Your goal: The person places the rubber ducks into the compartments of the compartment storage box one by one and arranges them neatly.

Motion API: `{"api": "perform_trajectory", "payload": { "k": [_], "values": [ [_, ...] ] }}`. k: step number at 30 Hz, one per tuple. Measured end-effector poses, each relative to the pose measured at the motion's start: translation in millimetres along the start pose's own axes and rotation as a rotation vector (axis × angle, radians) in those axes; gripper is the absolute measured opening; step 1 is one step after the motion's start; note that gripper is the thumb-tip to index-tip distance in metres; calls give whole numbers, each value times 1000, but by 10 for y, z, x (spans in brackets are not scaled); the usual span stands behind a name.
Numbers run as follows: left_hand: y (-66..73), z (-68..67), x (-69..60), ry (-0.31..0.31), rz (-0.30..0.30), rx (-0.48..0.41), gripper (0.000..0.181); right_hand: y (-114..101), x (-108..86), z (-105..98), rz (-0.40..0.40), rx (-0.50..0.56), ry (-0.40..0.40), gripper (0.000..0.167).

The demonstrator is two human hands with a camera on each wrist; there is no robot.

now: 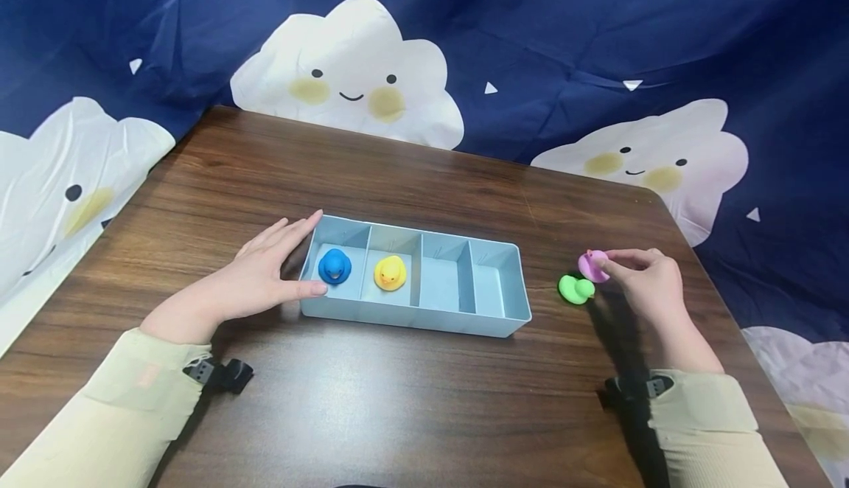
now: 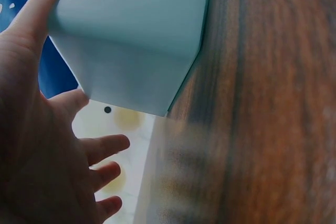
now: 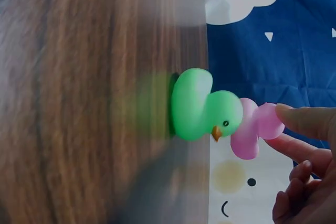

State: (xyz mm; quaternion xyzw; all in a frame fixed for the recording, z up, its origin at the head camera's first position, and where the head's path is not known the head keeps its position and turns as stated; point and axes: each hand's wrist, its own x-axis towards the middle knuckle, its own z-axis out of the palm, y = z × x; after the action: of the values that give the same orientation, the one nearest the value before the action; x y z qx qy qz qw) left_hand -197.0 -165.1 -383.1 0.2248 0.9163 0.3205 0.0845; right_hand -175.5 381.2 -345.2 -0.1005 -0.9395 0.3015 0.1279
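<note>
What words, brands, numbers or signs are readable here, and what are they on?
None can be read.
Cloth: only pictures, smiling clouds and white triangles.
Tray: faint streaks inside, too faint to read.
Black gadgets by the sleeves: any marking too small to read.
Blue duck, yellow duck, green duck, pink duck: no lettering visible.

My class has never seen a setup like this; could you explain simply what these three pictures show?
There is no machine: a person works with bare hands. One picture looks down from the person's head; the other two look out from the left and right wrists. On the wooden table stands a light-blue tray with four compartments. The blue duck and the yellow duck sit in the two nearest the left hand, which touches the tray. The right hand pinches the pink duck; beside it, the green duck rests on the table.
</note>
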Motion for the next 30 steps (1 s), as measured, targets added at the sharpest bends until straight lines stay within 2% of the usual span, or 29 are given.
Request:
{"api": "perform_trajectory", "payload": {
  "k": [10, 16, 24, 30],
  "values": [
    [7, 2, -2, 1, 0, -2, 100, -258, -29, -8, -53, 53, 35, 42],
    [1, 3, -4, 0, 6, -3, 99, -457, -66, 15, -117, 112, 22, 39],
    [10, -7, -16, -2, 4, -4, 99, -772, -131, 54, -173, 126, -6, 36],
    [22, -5, -10, 1, 11, 5, 100, -916, -148, 83, -241, 141, -38, 32]
  ]
}}
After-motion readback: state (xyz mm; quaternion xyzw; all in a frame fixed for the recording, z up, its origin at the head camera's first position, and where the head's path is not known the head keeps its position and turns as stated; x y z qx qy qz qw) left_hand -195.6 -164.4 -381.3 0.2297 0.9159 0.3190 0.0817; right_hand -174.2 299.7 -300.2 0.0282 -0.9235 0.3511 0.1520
